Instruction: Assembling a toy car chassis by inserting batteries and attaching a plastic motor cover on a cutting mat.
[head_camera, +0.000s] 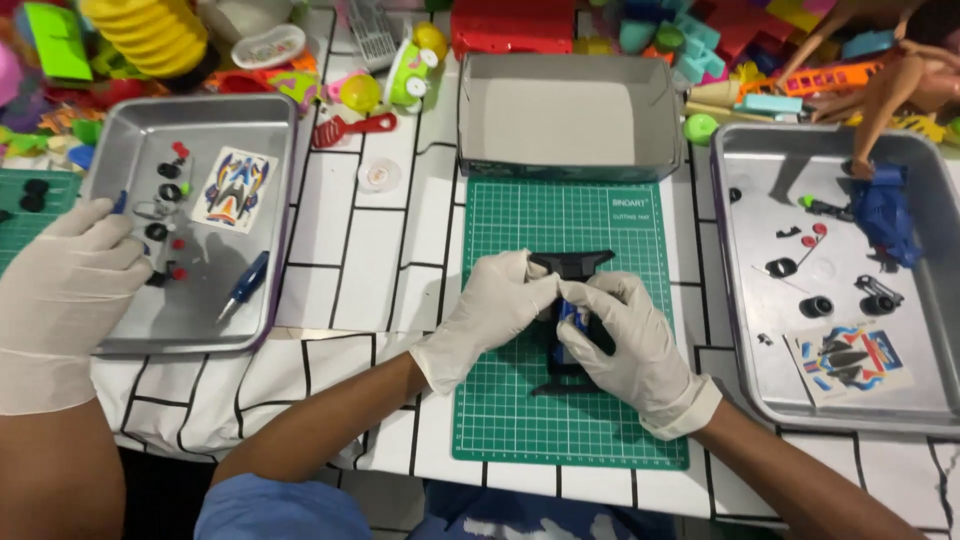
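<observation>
1. Both gloved hands meet over the green mat (520, 420) in the middle of the table (370, 270). Between them is a black chassis (572, 264) with a blue part (572, 318) set into it.
2. The left hand (497, 305) is closed on the chassis from the left side, its fingers curled over the upper edge.
3. The right hand (628, 340) is closed on the chassis from the right and covers most of its lower half; the thumb presses on the blue part.
4. The chassis lies with its long axis running away from the person, wide end toward the grey box (565, 118), narrow end toward the body. It sits right inside both grips, so neither hand has to reach; the right hand is the one on the blue part.
5. A second person's gloved hand (62, 270) rests on the rim of the left tray (190, 330), which holds small wheels, red bits, a sticker sheet (233, 188) and a blue-handled tool (246, 284).
6. The right tray (740, 330) holds more wheels, a blue body shell (885, 212) and another sticker sheet (850, 358).
</observation>
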